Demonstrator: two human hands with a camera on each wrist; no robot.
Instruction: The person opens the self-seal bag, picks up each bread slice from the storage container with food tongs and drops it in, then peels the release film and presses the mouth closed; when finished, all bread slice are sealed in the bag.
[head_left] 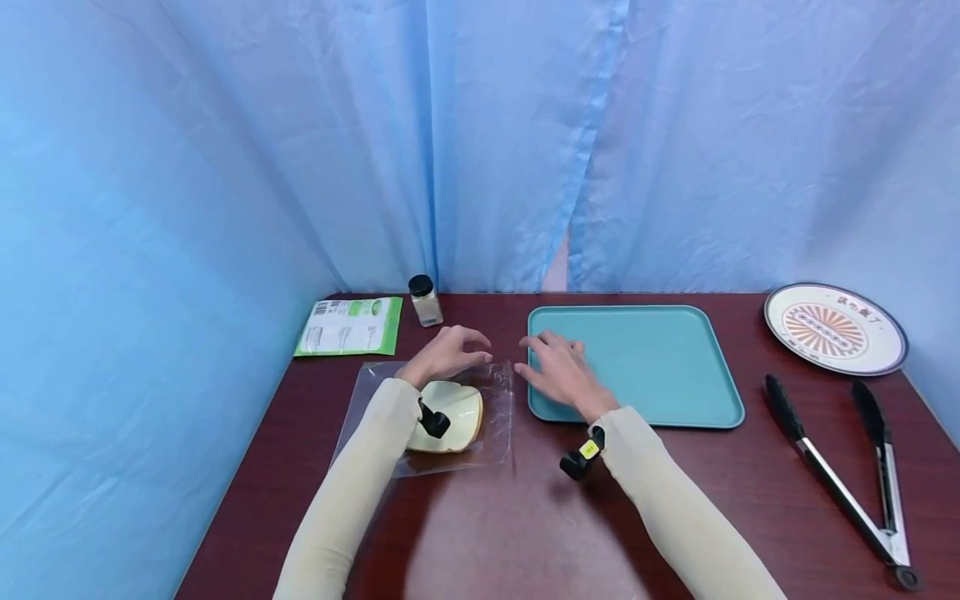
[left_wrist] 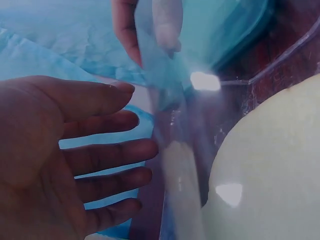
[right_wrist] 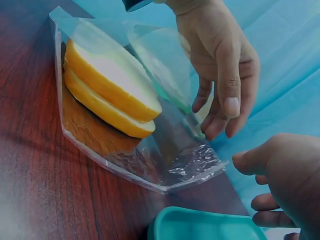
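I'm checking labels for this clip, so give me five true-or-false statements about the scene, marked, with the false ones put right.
1. Two slices of bread are inside the clear bag. True.
2. The tongs are closed. False: the tongs' arms are spread apart.
3. The jar has a black lid. True.
4. The plate stands on the tray. False: in the head view, the plate is to the right of the tray, apart from it.
5. The right hand grips the tongs. False: the right hand holds nothing; in the head view it appears over the tray's left edge.
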